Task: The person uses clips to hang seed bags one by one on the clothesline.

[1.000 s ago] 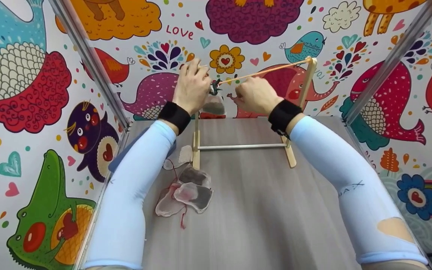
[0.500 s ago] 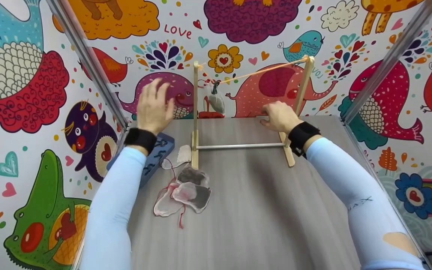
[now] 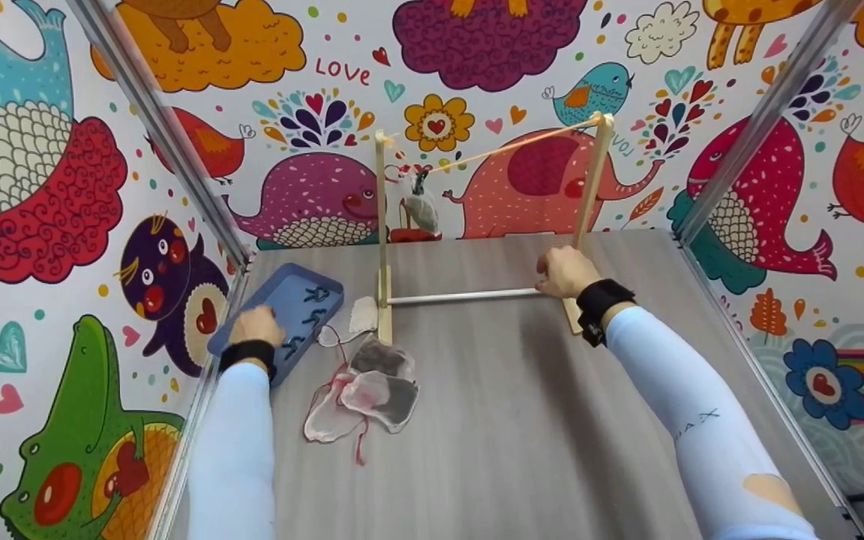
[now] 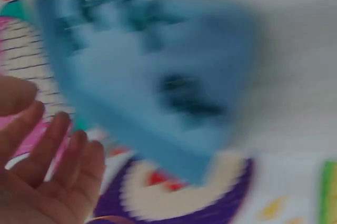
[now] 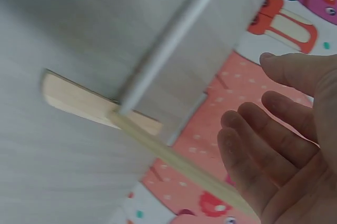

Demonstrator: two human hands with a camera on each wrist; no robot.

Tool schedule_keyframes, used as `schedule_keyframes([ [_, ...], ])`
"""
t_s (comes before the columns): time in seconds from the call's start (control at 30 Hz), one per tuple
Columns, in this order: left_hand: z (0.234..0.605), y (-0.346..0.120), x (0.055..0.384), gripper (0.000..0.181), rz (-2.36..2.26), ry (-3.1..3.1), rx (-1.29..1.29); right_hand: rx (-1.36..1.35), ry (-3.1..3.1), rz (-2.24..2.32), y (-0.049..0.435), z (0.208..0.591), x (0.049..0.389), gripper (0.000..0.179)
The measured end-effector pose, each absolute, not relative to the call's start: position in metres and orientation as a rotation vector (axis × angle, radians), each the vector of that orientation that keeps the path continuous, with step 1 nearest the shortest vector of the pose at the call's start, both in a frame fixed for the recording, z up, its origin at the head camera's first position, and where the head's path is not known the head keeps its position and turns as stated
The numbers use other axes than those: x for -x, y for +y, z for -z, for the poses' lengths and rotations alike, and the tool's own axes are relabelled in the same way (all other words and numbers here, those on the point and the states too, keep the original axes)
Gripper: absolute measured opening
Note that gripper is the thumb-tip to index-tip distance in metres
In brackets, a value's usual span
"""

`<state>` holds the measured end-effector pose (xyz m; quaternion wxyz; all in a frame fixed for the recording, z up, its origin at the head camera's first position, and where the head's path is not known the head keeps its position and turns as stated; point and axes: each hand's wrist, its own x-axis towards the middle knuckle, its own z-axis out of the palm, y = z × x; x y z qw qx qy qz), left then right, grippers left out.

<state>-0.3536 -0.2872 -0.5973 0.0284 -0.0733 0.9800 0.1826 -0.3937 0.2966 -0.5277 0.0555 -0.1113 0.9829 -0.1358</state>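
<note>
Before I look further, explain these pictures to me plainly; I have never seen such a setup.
There is no machine, only a person's bare left hand and right hand. The widest picture comes from a camera on the head, looking forward and down; the other two come from wrist cameras, and the left wrist's is quite blurred. On the grey table stands a wooden frame with an orange string across its top, where one pouch hangs. To the frame's left lie sheer pouches with red cords and a blue tray holding small dark pieces. The left hand is at the tray, the right hand near the frame's right post. Both wrist views show relaxed fingers; neither of the hands holds anything.
</note>
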Motion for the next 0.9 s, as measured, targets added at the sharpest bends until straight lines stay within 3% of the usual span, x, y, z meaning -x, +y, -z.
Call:
schedule_keyframes([
  [0.13,0.648,-0.31,0.344,0.045,-0.465,2.948,0.231,0.287,2.938,0.445,0.3,0.545,0.388,0.039],
  [0.23,0.662,-0.313,0.338,0.047,-0.448,2.881,0.24,0.335,2.943,0.433,0.302,0.552,0.386,0.036],
  [0.77,0.654,-0.291,0.326,0.058,-0.429,2.848,0.225,0.412,2.868,0.35,0.301,0.559,0.38,0.038],
  [0.9,0.648,-0.29,0.326,0.054,-0.426,2.817,0.232,0.433,2.849,0.376,0.3,0.562,0.378,0.036],
])
